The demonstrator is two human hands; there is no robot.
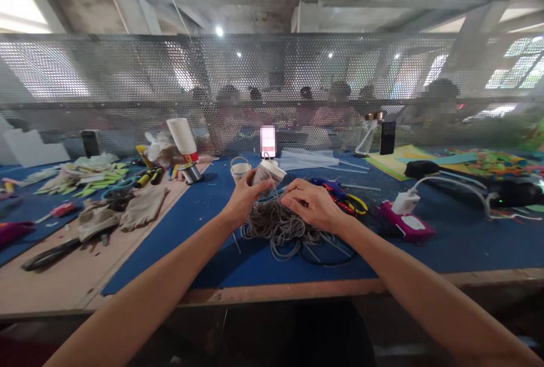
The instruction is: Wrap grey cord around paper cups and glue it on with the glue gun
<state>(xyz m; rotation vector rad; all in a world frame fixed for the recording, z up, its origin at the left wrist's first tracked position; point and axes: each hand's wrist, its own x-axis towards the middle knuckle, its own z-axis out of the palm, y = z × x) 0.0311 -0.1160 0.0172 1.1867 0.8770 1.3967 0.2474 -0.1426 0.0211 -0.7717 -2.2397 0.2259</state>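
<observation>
A small paper cup (272,172), tilted and partly wrapped in grey cord, is in my left hand (243,201), its fingers closed around the side. Just to the right, my right hand (313,204) has its fingers curled together in a pinch on a strand of cord near the cup; the fingertips are partly hidden. Below both hands lies a loose tangled pile of grey cord (284,234). Behind my left hand stands another small cup with a handle loop (240,170).
A phone (267,140) stands upright behind the cup. Scissors with yellow handles (357,204) and a magenta power strip (419,228) lie to the right. At left are stacked paper cups (182,136) and fabric gloves (142,208). A perforated metal screen (272,67) closes off the back.
</observation>
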